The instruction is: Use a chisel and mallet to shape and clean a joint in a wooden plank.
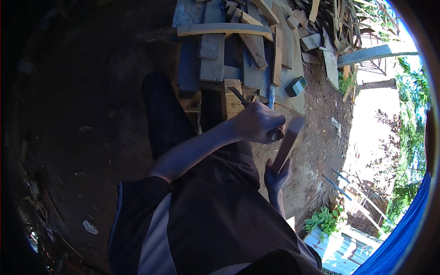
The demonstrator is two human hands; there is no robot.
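Observation:
My left hand [260,123] is closed in a fist at the middle of the view. From it a thin dark tool [237,96] sticks out toward the upper left; its exact kind does not show. Just below and right of that fist, my right hand [277,176] grips the lower end of a short flat wooden piece [288,143]. The piece tilts up and to the right, its upper end blurred and close beside my left knuckles. Whether the left fist touches it, I cannot tell.
Ahead stands a rough plank bench [211,59] with loose boards and a curved wooden strip [220,29] on top. A small dark green container [296,86] sits at its right edge. Scrap wood [339,27] piles up at the far right; a leafy plant [326,219] grows lower right.

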